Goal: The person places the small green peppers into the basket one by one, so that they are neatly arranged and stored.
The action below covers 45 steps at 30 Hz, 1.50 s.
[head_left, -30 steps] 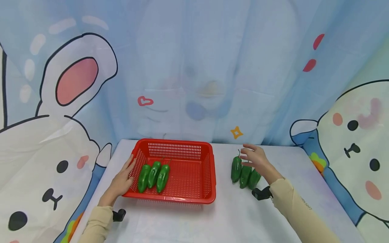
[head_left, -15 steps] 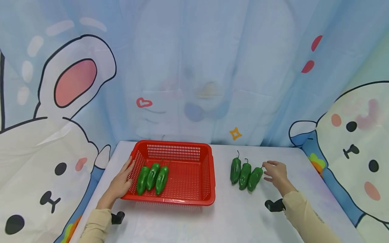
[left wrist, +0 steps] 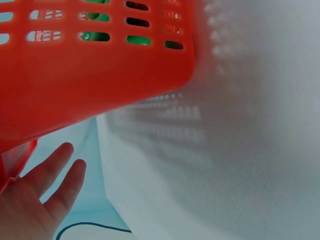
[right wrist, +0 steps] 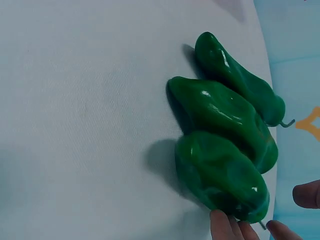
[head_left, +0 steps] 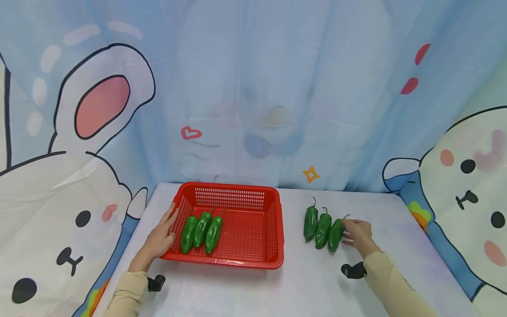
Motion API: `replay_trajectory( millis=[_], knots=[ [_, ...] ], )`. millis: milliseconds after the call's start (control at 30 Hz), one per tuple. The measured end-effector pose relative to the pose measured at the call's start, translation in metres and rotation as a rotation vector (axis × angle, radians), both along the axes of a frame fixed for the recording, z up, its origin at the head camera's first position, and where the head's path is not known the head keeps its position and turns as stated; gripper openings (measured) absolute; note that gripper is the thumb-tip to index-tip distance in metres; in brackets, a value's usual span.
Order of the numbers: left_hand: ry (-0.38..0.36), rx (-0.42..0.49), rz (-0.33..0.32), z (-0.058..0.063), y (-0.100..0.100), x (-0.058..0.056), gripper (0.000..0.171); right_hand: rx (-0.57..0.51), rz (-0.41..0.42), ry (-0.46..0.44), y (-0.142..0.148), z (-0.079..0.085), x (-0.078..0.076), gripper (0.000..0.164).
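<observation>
A red plastic basket point(head_left: 222, 263) stands on the left half of the table with three green peppers point(head_left: 202, 230) side by side in it. My left hand point(head_left: 157, 238) lies along the basket's left rim, fingers extended; the left wrist view shows two fingers point(left wrist: 65, 192) spread beside the red wall. To the right of the basket, three more green peppers lie in a row: left point(head_left: 310, 223), middle point(head_left: 323, 230) and right point(head_left: 336, 235). My right hand point(head_left: 359, 237) touches the right pepper's outer side with its fingertips point(right wrist: 220, 224). The thumb point(right wrist: 307, 195) is apart from it.
A white-covered table point(head_left: 253, 295) carries everything. Behind it hangs a pale blue curtain point(head_left: 253, 79) with cartoon animals at both sides. Black wrist camera mounts point(head_left: 354, 270) stick out below the hands.
My right hand has moved from above the loose peppers to their right side, then in against the right pepper, which now lies slightly more upright. The left hand keeps its place at the basket.
</observation>
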State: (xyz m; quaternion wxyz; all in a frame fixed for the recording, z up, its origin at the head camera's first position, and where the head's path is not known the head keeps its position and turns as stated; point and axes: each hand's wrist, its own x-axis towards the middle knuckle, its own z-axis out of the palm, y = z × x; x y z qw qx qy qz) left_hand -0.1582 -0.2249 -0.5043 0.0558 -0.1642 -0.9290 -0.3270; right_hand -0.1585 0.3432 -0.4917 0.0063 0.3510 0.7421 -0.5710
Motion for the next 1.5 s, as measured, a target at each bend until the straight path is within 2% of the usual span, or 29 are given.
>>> replay_trajectory(
  millis=[100,300,533,633,767,933,1100,1333,1500],
  knots=[
    [-0.003,0.011,-0.003,0.000,0.000,0.000,0.072,0.022,-0.013,-0.018,-0.002,-0.004,-0.003,0.065],
    [-0.009,0.015,-0.001,-0.002,0.000,-0.001,0.072,0.049,0.018,-0.017,-0.006,-0.012,-0.005,0.065],
    [-0.003,0.023,-0.002,-0.003,0.000,-0.002,0.071,0.207,0.039,-0.025,-0.014,-0.016,-0.004,0.062],
    [-0.001,0.022,-0.003,-0.003,0.001,-0.002,0.071,0.216,0.057,-0.024,-0.015,-0.016,-0.002,0.064],
    [-0.010,0.029,-0.003,-0.002,0.001,-0.001,0.071,0.204,0.039,-0.037,-0.016,-0.015,-0.001,0.063],
    [-0.016,0.024,0.002,-0.001,0.001,-0.001,0.071,0.126,-0.006,-0.033,-0.013,-0.012,-0.006,0.063],
    [-0.009,0.030,-0.003,0.000,0.000,-0.002,0.071,0.032,-0.029,-0.017,-0.014,0.003,-0.008,0.064],
    [-0.024,0.028,-0.008,0.001,0.001,0.000,0.071,-0.083,0.072,0.050,-0.012,0.037,-0.003,0.068],
    [-0.023,0.030,-0.013,0.002,0.001,0.001,0.071,-0.073,0.119,0.069,-0.012,0.065,-0.003,0.064]
  ],
)
